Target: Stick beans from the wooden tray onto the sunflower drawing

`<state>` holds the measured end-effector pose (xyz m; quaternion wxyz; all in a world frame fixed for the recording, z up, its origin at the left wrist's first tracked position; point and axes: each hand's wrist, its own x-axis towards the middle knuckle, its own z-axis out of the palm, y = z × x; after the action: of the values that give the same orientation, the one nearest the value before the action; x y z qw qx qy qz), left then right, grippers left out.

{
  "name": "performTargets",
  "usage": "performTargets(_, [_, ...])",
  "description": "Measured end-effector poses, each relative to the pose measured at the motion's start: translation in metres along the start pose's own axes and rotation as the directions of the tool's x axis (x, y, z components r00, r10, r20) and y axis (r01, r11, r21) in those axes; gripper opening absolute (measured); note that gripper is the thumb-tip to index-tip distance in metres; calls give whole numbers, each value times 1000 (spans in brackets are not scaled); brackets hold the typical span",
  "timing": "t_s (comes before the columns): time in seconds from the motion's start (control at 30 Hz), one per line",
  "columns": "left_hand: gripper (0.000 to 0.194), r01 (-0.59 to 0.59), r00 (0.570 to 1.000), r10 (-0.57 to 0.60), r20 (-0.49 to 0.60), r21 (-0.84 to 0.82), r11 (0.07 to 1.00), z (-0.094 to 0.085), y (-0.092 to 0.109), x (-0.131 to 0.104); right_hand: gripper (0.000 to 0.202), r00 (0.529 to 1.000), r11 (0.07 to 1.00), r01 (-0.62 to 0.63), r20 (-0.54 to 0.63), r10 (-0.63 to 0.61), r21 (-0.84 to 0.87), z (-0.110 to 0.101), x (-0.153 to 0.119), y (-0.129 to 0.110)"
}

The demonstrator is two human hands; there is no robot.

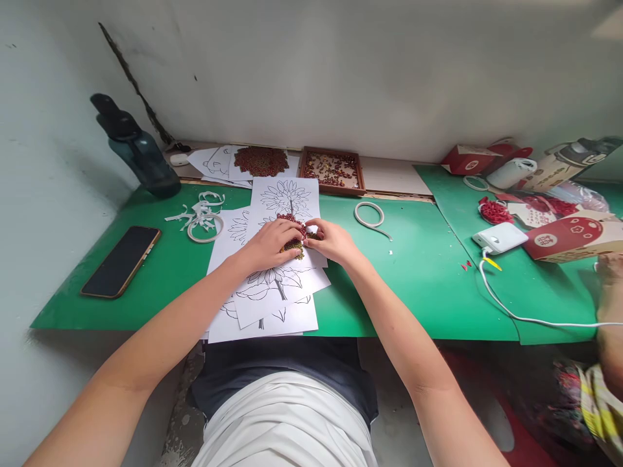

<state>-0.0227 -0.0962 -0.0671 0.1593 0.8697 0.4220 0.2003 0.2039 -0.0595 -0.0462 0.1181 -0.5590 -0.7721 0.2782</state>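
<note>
A patch of dark red and green beans (pixel 293 245) covers part of a sheet of paper with line drawings of flowers (pixel 287 194). My left hand (pixel 272 246) lies over the left side of this patch, fingers stretched across the red beans and thumb apart below them. At the right edge of the patch is my right hand (pixel 333 242), its thumb and fingertips pressed together beside a small white bit. What the right fingertips pinch is too small to make out. More flower drawings (pixel 267 321) lie beneath and stick out toward the table's front edge.
Behind the papers stand a wooden tray of beans (pixel 359 188) and a bean-covered picture (pixel 260 161). Left are a phone (pixel 121 261), a dark bottle (pixel 141 159) and tape scraps (pixel 202 209). Right are a tape coil (pixel 370 214), a cabled white device (pixel 500 238) and another person's arm (pixel 610 311).
</note>
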Motion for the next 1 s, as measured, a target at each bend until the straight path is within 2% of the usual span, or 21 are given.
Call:
performTargets(0.33, [26,5,1000,-5,1,-11,1000,-1,0,0,40,999,998,38,3,-38,48,-3,-2,3])
performTargets(0.5, [24,-8,1000,8,-2,-2,1000,2,-4,0,46,1000,1000,-10,-19,10,-5,1,0,-2])
performTargets(0.7, [24,-18,1000,18,-2,-1,1000,4,-5,0,44,1000,1000,-15,12,15,-18,0,1,-6])
performTargets(0.87, [25,2,1000,-2,-2,-10,1000,2,-3,0,42,1000,1000,18,1,-18,23,0,1,2])
performTargets(1.0, [24,-3,1000,3,-3,-12,1000,2,-4,0,53,1000,998,20,-16,-19,56,2,3,9])
